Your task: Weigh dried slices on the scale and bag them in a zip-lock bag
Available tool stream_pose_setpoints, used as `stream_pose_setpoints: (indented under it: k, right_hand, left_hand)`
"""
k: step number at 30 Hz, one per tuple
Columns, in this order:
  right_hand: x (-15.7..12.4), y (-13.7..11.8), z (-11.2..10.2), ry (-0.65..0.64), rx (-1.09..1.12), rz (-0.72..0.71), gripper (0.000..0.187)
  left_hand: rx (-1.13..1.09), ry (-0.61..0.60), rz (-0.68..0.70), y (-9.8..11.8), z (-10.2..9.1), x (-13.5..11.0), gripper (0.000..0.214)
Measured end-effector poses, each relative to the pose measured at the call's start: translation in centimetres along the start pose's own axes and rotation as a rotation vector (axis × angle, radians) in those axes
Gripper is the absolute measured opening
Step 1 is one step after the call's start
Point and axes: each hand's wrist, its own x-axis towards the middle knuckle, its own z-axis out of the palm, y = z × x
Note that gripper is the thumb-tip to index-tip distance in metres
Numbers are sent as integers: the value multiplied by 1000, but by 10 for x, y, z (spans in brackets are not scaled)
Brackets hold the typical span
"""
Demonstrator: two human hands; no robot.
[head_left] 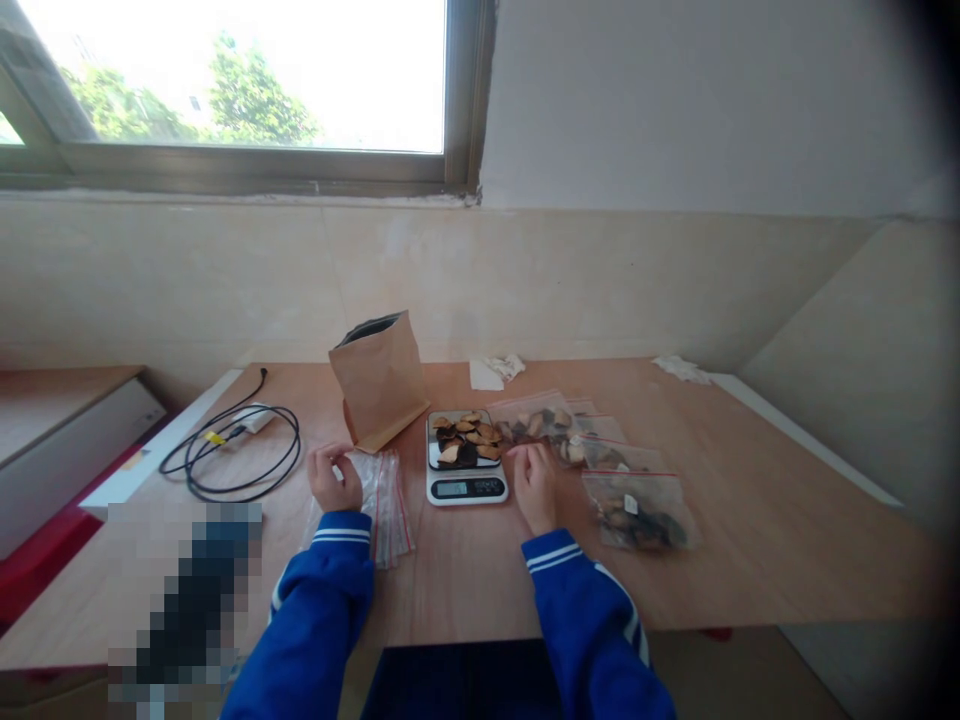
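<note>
Dried brown and dark slices (469,438) lie heaped on the pan of a white kitchen scale (429,488), whose display is lit but too small to read. My left hand (335,482) is loosely closed over the upper left of a fan of clear zip bags (386,510) with red seal lines; nothing shows in its fingers. Just right of the scale, my right hand (532,485) is closed, its fingertips near the pan's edge. Whether it holds anything is hidden. An upright brown paper pouch (382,385) with an open top stands behind the bags.
Several zip bags of slices (641,515) overlap to the right of my right hand. At left are a coiled black cable (191,475) with a white adapter (253,418) and a blurred-out dark object (199,590). Crumpled tissue (506,368) lies by the wall.
</note>
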Motion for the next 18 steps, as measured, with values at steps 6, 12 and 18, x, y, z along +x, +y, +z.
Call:
stream_pose_setpoints:
  k: [6,12,18]
  right_hand:
    - [0,3,-1,17,-5,12,32]
    - [0,-4,-3,26,21,1,32]
    - [-4,-12,-8,-18,83,-5,31]
  left_hand:
    - [42,-381,70,34,-40,1,21]
    - [104,-953,6,12,-62,-25,35]
    - [39,-949,-26,3,-65,-32,22]
